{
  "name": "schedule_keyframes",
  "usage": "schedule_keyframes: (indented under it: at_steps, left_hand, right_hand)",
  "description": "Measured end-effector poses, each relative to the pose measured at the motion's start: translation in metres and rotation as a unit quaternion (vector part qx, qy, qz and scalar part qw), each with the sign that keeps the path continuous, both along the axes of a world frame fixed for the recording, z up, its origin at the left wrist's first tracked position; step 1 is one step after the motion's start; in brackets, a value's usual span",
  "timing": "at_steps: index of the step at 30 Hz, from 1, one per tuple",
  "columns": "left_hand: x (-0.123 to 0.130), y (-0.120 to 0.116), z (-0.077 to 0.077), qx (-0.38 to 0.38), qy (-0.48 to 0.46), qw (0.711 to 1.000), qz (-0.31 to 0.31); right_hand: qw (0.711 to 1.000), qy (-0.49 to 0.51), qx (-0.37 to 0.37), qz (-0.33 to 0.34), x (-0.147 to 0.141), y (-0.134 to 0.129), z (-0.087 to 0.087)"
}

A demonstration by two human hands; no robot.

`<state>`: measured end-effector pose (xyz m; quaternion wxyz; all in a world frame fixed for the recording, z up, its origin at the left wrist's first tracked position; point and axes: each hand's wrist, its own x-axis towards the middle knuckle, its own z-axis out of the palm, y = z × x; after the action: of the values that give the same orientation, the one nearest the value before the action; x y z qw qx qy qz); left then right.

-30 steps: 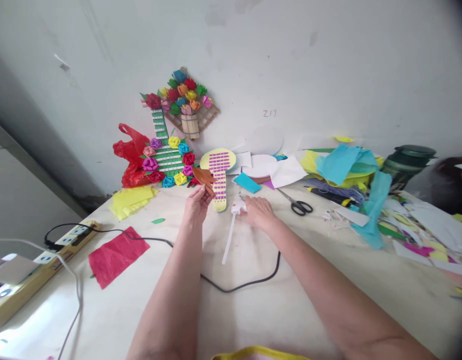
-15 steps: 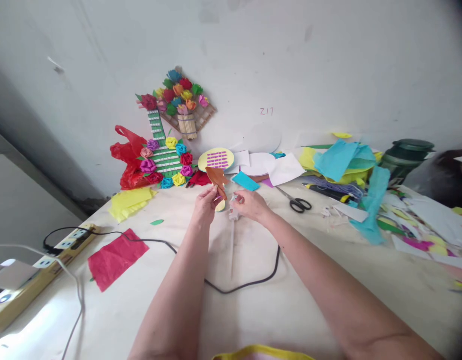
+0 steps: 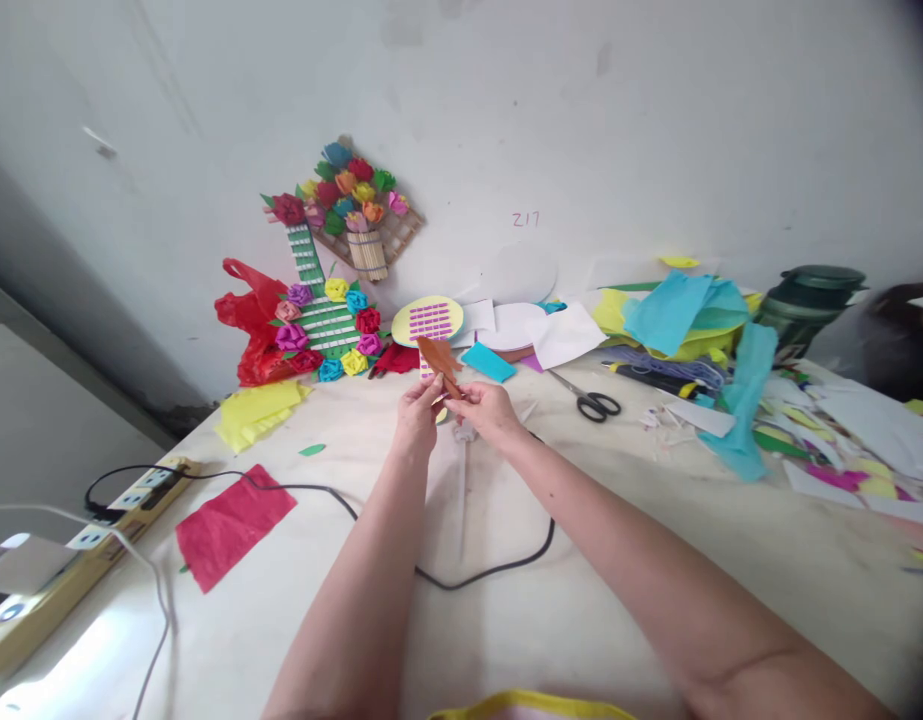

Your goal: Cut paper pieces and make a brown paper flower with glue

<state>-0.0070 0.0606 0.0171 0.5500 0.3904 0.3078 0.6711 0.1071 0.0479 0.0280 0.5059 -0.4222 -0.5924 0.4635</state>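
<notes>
An orange-brown piece of crepe paper is pinched between the fingertips of my left hand and my right hand, which meet above the middle of the table. Just below my right hand lies a glue gun, mostly hidden, with a long pale glue stick pointing back toward me. Behind the hands stands a yellow oval with a woven purple-and-white grid. To its right is a small blue paper rectangle.
Black-handled scissors lie to the right, near a green lidded jug and paper scraps. A black cord loops in front of me. At left are red crepe paper and a power strip. Paper-flower crafts lean on the wall.
My right hand has left the glue gun, moved slightly left and taken hold of the orange-brown paper. My left hand keeps its grip on it. The view has shifted slightly.
</notes>
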Motion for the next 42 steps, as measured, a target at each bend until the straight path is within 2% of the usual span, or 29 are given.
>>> schedule_keyframes:
  at_steps: [12,18,23,27,30,37,42]
  left_hand:
    - [0.007,-0.002,0.003,-0.001,-0.003,1.000,0.012]
    - [0.006,0.000,0.001,-0.019,-0.007,0.999,0.032]
    - [0.004,0.000,0.000,-0.037,-0.010,0.998,0.051]
    - [0.004,-0.001,0.000,-0.050,-0.010,0.997,0.060]
    - [0.005,-0.001,0.001,-0.050,-0.015,0.997,0.063]
    - [0.010,-0.002,0.003,-0.056,-0.013,0.996,0.069]
    - [0.014,-0.004,0.002,-0.045,-0.007,0.997,0.062]
  right_hand:
    - [0.999,0.017,-0.005,-0.029,-0.001,-0.004,0.003]
    - [0.999,-0.025,0.032,-0.029,-0.001,-0.002,-0.002]
    - [0.993,-0.069,0.074,-0.061,-0.001,0.000,-0.008]
    - [0.982,-0.119,0.101,-0.103,0.002,-0.001,-0.005]
    - [0.980,-0.109,0.096,-0.138,0.003,0.000,-0.004]
    - [0.992,-0.056,0.033,-0.107,-0.002,0.005,-0.014]
    - [0.991,-0.032,0.039,-0.123,-0.004,0.004,-0.012]
